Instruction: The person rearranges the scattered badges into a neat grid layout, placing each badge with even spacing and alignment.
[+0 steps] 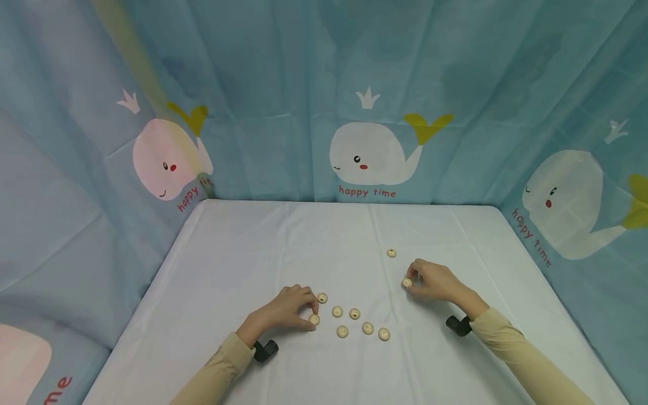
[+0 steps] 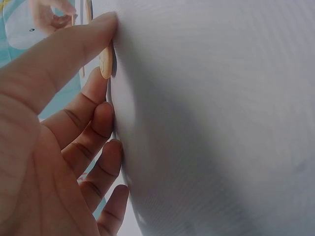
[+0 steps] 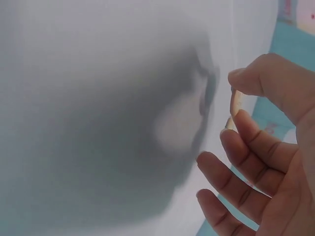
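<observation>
Thumb and index finger of my left hand (image 1: pixel 289 308) pinch a small round wooden disc (image 1: pixel 314 319) down at the white cloth. In the left wrist view this disc (image 2: pixel 106 63) stands edge-on between thumb and index fingertip, the other fingers loosely bent. To the right, my right hand (image 1: pixel 436 281) pinches a second wooden disc (image 1: pixel 407 283) by its edges. The right wrist view has that disc (image 3: pixel 235 102) between thumb and index finger, with the hand's shadow on the cloth beside it. Beyond the left fingertips lies another disc (image 1: pixel 322 298), its face marked with dark lines.
Several similar discs lie between the hands, among them a near one (image 1: pixel 384 334) and a middle one (image 1: pixel 355 314). A lone disc (image 1: pixel 391 253) lies farther back. The white-covered table (image 1: pixel 243 242) meets a blue whale-print curtain (image 1: pixel 263 157) at its back and sides.
</observation>
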Demonstrator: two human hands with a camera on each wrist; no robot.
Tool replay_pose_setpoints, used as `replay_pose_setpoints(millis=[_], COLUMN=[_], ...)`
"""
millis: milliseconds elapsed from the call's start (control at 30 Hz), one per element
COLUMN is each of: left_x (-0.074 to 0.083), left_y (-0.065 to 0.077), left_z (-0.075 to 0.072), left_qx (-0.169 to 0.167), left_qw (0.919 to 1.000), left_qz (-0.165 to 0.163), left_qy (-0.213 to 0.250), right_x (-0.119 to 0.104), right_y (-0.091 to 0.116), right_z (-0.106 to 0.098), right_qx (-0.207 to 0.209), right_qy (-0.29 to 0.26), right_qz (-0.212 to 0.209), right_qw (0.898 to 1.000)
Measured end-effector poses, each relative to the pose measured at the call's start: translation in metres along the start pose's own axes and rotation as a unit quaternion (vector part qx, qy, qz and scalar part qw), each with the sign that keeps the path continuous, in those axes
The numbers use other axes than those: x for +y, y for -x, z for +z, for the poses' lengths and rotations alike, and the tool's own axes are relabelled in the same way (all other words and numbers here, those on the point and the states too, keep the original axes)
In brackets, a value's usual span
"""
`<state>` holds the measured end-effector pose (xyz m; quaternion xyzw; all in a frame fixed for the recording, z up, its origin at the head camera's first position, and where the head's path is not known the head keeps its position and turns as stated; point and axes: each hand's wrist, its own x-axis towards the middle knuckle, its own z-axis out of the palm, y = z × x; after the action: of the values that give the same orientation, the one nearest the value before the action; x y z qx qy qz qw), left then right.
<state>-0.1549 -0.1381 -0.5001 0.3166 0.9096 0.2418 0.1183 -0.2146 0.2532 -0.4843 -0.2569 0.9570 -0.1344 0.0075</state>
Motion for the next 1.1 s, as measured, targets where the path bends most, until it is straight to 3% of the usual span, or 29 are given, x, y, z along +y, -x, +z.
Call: replay_pose_setpoints(millis=[733,1100], left_x=[-0.002,-0.003], left_y=[0.000,0.000], left_z=[0.001,0.003], left_qx=[-0.006,-0.007], left_qw=[1.0000,1.0000], left_qz=[-0.003,-0.003], left_qy=[0.002,0.002], right_x=[0.048,0.064], right_y=[-0.034,-0.046], right_z=[-0.007,-0.006], right_qx=[0.017,0.003], right_qy=[-0.025,-0.030], right_qz=[0.087,0.118], right_qw=[0.996,0.993])
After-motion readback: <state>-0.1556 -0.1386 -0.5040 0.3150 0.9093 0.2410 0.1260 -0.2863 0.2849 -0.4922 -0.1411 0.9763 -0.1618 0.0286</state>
